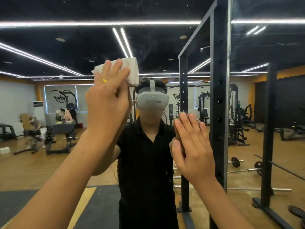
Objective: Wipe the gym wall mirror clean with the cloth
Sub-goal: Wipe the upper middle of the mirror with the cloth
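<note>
Gym wall mirror (49, 52), white cloth (132, 70) flat beneath outstretched left fingers (115, 71), right fingers (192, 128) straight, empty

Black ceiling (82, 7), white LED strip lights (123, 42); wood-tone floor (33, 167); black power rack (220, 90); weight machines (202, 104); shaded windows (82, 98); white floor-standing air conditioner (38, 111); barbell (235, 162) on floor.

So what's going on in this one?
A person stands facing the gym wall mirror, and their reflection shows them wearing a headset. Their left hand presses a folded white cloth against the glass just above the reflected head, fingers laid flat over it. The right hand rests palm-flat on the mirror lower down and holds nothing. Pale specks show on the upper glass, so the wiping looks unfinished.
</note>
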A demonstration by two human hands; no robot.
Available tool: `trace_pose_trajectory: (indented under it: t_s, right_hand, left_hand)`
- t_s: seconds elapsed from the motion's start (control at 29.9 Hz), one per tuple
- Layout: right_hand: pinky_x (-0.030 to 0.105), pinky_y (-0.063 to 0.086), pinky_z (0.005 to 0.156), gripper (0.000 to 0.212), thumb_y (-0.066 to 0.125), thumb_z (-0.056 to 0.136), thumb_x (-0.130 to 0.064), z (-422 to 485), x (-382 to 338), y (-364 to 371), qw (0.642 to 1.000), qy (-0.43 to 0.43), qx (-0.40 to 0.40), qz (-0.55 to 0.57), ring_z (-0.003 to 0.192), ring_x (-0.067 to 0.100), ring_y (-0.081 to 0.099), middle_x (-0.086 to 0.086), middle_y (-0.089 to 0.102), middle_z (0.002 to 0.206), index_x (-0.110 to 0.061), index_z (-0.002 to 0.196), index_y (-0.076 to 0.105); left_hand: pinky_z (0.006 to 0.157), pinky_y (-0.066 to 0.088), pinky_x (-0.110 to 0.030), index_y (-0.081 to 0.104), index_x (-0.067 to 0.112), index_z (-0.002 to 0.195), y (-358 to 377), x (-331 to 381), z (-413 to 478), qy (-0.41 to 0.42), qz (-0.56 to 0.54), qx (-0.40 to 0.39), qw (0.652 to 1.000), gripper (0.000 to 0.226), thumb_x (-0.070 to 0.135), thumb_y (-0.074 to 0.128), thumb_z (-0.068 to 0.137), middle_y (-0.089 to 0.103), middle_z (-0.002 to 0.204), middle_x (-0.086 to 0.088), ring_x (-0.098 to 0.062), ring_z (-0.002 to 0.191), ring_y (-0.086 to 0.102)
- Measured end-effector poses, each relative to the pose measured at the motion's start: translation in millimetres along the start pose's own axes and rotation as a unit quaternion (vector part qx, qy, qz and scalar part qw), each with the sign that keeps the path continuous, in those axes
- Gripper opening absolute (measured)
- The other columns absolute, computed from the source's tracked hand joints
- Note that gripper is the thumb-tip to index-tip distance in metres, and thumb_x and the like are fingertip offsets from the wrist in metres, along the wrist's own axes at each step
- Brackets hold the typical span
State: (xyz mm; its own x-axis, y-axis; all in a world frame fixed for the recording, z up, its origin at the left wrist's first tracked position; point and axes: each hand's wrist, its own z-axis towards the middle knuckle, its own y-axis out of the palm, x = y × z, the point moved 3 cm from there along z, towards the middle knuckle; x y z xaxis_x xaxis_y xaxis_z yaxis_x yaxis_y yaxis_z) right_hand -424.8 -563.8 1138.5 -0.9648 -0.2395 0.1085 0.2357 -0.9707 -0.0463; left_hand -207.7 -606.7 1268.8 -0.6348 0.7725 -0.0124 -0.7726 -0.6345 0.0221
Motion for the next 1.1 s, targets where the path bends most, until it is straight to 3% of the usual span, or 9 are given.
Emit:
trace_pose_trajectory:
  t_s: [0.23, 0.4, 0.53, 0.7, 0.87, 1.04, 1.1]
  right_hand:
    - [0.044, 0.010, 0.130, 0.052, 0.054, 0.098, -0.014, 7, -8, -9, 1.000, 0.013, -0.013, 0.011, 0.156, 0.028, 0.026, 0.014, 0.040, 0.161, -0.004, 0.149, 0.050]
    - [0.043, 0.011, 0.130, 0.053, 0.057, 0.098, -0.014, 48, -18, -5, 0.998, -0.029, -0.017, 0.054, 0.156, 0.029, 0.024, 0.015, 0.040, 0.161, -0.004, 0.150, 0.050]
    - [0.047, 0.017, 0.129, 0.053, 0.064, 0.098, -0.014, 52, -14, 8, 0.998, -0.053, -0.029, 0.018, 0.154, 0.031, 0.029, 0.016, 0.043, 0.159, -0.004, 0.148, 0.052]
    - [0.044, 0.017, 0.129, 0.050, 0.064, 0.097, -0.014, 52, -13, 8, 0.998, -0.052, -0.019, 0.024, 0.154, 0.029, 0.029, 0.015, 0.044, 0.158, -0.005, 0.146, 0.056]
    - [0.046, 0.018, 0.129, 0.055, 0.060, 0.099, -0.017, 50, -12, 10, 0.998, -0.057, -0.031, 0.024, 0.156, 0.028, 0.026, 0.011, 0.038, 0.163, -0.008, 0.152, 0.048]
    - [0.047, 0.017, 0.129, 0.055, 0.057, 0.099, -0.017, 49, -13, 11, 0.998, -0.062, -0.025, 0.016, 0.156, 0.029, 0.026, 0.012, 0.038, 0.162, -0.008, 0.152, 0.047]
    - [0.047, 0.017, 0.129, 0.054, 0.057, 0.100, -0.017, 49, -13, 11, 0.998, -0.063, -0.024, 0.015, 0.156, 0.029, 0.026, 0.012, 0.039, 0.162, -0.008, 0.152, 0.048]
  left_hand:
    - [0.108, 0.046, -0.063, 0.066, 0.012, 0.134, 7, 11, 1, 0.018, 0.012, -0.026, 0.999, 0.032, 0.018, 0.053, 0.106, 0.057, 0.147, -0.009, -0.036, 0.141, 0.049]
    - [0.105, 0.048, -0.065, 0.068, 0.008, 0.130, 14, 22, -8, 0.044, 0.016, -0.033, 0.998, 0.031, 0.007, 0.057, 0.102, 0.058, 0.145, -0.013, -0.040, 0.139, 0.050]
    - [0.090, 0.057, -0.064, 0.069, 0.007, 0.127, 42, 60, 10, 0.086, 0.002, -0.060, 0.995, 0.037, -0.003, 0.067, 0.092, 0.059, 0.143, -0.019, -0.050, 0.126, 0.059]
    - [0.095, 0.052, -0.069, 0.070, 0.004, 0.126, 51, 74, 37, 0.142, 0.002, -0.044, 0.989, 0.045, -0.008, 0.076, 0.082, 0.062, 0.139, -0.023, -0.053, 0.129, 0.054]
    - [0.119, 0.038, -0.051, 0.065, 0.008, 0.134, 14, 3, 50, 0.001, -0.004, 0.025, 1.000, 0.035, 0.004, 0.055, 0.101, 0.059, 0.145, -0.012, -0.037, 0.143, 0.046]
    - [0.122, 0.035, -0.037, 0.064, 0.008, 0.136, -7, -11, -6, -0.063, -0.020, 0.031, 0.997, 0.034, 0.008, 0.053, 0.105, 0.057, 0.146, -0.007, -0.031, 0.145, 0.044]
    - [0.120, 0.038, -0.045, 0.066, 0.006, 0.134, -1, 0, -13, -0.044, -0.025, 0.020, 0.999, 0.033, 0.007, 0.053, 0.103, 0.058, 0.146, -0.009, -0.034, 0.145, 0.043]
